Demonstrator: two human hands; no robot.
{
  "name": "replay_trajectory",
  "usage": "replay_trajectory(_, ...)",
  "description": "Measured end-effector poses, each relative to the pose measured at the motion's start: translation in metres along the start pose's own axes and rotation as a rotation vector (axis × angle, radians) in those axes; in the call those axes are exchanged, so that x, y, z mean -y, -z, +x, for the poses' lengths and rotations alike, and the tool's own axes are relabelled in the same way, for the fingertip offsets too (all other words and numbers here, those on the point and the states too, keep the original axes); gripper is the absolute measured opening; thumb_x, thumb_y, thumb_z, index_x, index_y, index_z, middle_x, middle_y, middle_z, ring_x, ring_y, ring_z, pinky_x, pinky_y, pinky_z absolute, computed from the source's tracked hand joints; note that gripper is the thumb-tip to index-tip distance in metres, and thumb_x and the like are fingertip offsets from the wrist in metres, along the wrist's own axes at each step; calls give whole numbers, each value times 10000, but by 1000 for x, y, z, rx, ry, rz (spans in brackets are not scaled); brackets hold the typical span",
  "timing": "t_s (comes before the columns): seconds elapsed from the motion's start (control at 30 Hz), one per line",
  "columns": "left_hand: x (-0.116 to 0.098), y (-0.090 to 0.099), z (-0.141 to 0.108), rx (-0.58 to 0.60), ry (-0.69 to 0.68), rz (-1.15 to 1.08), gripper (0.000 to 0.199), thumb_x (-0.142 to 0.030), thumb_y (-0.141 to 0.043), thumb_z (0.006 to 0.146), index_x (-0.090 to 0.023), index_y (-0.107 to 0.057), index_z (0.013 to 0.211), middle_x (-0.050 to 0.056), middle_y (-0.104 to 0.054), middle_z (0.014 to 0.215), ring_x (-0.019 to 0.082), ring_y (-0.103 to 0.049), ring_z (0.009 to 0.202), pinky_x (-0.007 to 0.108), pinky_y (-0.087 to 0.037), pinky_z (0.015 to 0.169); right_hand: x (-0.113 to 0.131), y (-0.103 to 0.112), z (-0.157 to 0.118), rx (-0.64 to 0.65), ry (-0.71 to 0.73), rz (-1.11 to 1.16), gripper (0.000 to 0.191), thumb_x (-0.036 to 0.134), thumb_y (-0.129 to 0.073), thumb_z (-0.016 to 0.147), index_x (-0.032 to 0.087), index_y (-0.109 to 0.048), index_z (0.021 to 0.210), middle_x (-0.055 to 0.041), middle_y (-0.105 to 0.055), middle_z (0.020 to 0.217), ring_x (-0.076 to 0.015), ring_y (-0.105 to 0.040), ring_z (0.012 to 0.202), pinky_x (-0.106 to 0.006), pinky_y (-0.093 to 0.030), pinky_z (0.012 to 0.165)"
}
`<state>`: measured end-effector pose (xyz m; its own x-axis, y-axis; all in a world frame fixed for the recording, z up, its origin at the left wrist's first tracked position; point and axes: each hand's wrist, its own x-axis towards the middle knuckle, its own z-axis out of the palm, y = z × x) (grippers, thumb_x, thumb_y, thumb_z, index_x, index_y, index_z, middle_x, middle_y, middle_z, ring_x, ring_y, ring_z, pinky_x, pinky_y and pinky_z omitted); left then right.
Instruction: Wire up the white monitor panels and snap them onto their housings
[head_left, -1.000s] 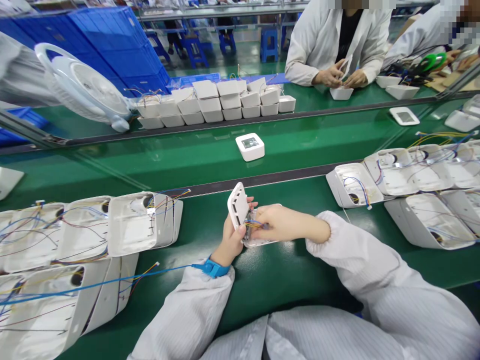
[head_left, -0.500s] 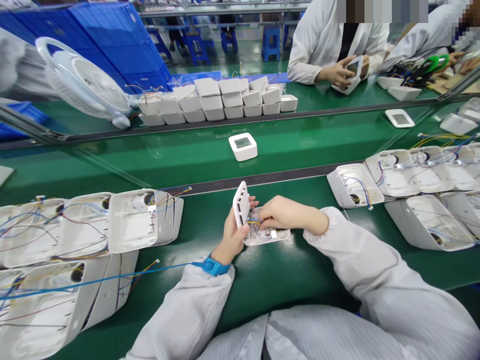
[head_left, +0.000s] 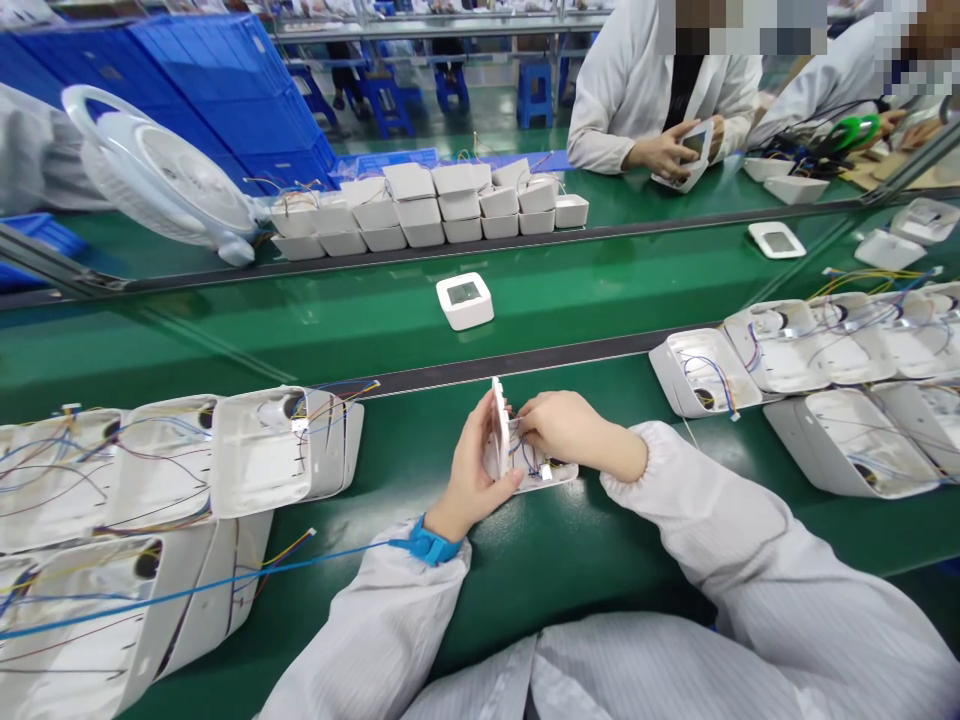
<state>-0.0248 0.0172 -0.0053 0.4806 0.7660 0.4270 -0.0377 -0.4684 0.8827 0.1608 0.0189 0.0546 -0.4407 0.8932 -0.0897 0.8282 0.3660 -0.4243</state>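
Green desk [head_left: 570, 575]: open white case [head_left: 561, 476] just inside far edge, approx. mid; its panel [head_left: 501, 445] stands near-upright on the left side. L hand [head_left: 471, 470] grip: thumb & fingers pinching panel. R hand [head_left: 564, 428] grip: fingertips bunched over case interior; can't tell if on a wire. Thin inside wires [head_left: 529, 464] could snag or get crushed, prob. if panel swings down w/ slack near rim. No legible brand/label/txt.
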Motion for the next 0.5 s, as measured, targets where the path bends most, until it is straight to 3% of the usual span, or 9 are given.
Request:
replay_trajectory(0.07,-5,8,4,87,-66,171,887,-366,-673,761,-234,-219,1512,163,-396,1429,349,-444,1284,538,-371,1075,0,-1,1,18,-49,-2,155,120,-612,817,187,-749,791,-94,-714,860,-237,-647,845,-292,-452,717)
replay_trajectory(0.17,-17,19,11,327,-85,394,913,-287,-695,692,-252,-272,1500,138,-421,1403,333,-457,1263,487,-396,1063,-11,3,5,54,-62,95,133,115,-619,799,160,-729,739,-79,-709,768,-211,-644,724,-283,-448,663)
replay_trajectory(0.23,-23,22,15,446,-51,459,918,-280,-692,689,-261,-270,1504,131,-416,1407,322,-455,1269,462,-405,1059,-26,11,6,126,45,257,148,116,-600,811,155,-734,765,-54,-715,767,-191,-645,709,-274,-458,664)
replay_trajectory(0.33,-27,22,18,525,-38,510,938,-305,-706,704,-268,-238,1515,127,-370,1464,322,-409,1316,466,-369,1092,-51,24,6,251,193,564,162,185,-608,834,169,-754,903,-32,-738,896,-186,-670,818,-269,-495,732)
replay_trajectory(0.4,-26,20,18,553,-42,540,956,-355,-735,702,-273,-239,1515,126,-343,1494,330,-378,1337,485,-341,1109,-61,28,6,150,120,707,181,224,-628,827,172,-754,947,-40,-739,962,-189,-676,889,-289,-510,807)
replay_trajectory(0.5,-22,17,17,571,-33,575,1000,-504,-766,681,-275,-256,1510,146,-334,1502,363,-370,1327,533,-331,1096,-56,17,12,-203,-89,850,177,204,-615,826,156,-745,937,-65,-736,977,-186,-683,899,-328,-516,871)
